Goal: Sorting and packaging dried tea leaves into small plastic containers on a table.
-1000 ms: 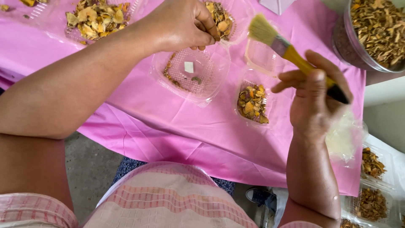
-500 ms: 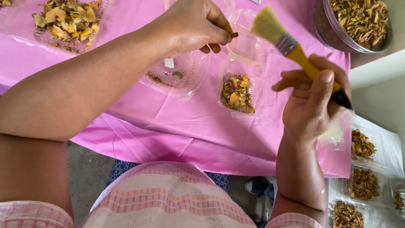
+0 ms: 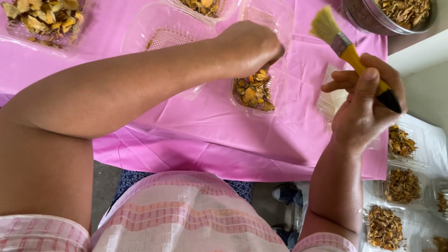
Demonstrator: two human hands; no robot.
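Observation:
My left hand (image 3: 247,46) reaches across the pink tablecloth (image 3: 196,149), its fingers pinched shut just above a small clear plastic container (image 3: 254,91) holding dried yellow-orange pieces. Whether the fingertips hold anything is hidden. My right hand (image 3: 361,107) is raised at the right and grips a paintbrush (image 3: 347,49) by its yellow handle. The pale bristles point up and to the left, clear of the container.
A metal bowl (image 3: 368,18) of dried pieces stands at the top right, and a clear tray (image 3: 42,18) of them at the top left. Empty clear containers (image 3: 163,32) lie beyond my arm. Several filled clear packs (image 3: 401,186) sit low at the right, off the table.
My left hand has come from the far container to just above the small filled container, fingers still pinched. The right hand keeps the brush raised in about the same place.

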